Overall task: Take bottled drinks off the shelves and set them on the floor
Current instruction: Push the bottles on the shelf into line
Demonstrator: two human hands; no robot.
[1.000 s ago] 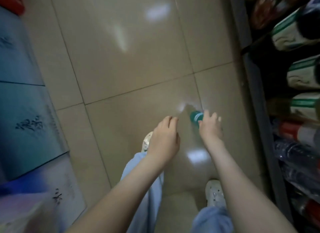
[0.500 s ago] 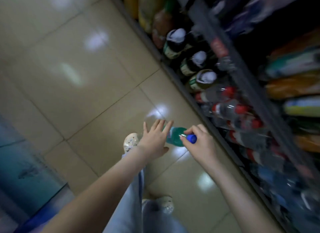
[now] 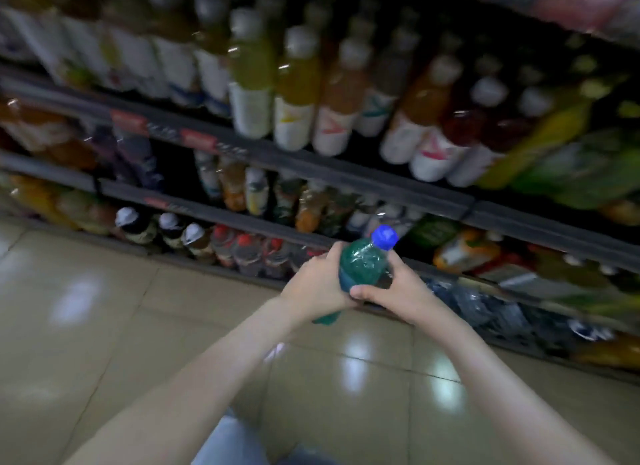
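A green drink bottle (image 3: pixel 362 263) with a blue cap is held in the air in front of the lower shelves, tilted with its cap up and to the right. My left hand (image 3: pixel 317 284) wraps its left side and my right hand (image 3: pixel 394 291) grips its right side, thumb across the front. The bottle's base pokes out below my left hand. The shelves (image 3: pixel 311 173) behind hold rows of bottled drinks, blurred by motion.
Beige glossy floor tiles (image 3: pixel 104 326) spread below and to the left of my arms. The bottom shelf row of clear and red-capped bottles (image 3: pixel 242 250) runs close to the floor. My trouser leg (image 3: pixel 228 444) shows at the lower edge.
The view swung from the floor up to the shelves. The green bottle rose from near the floor, and both hands now grip it in front of the shelves.
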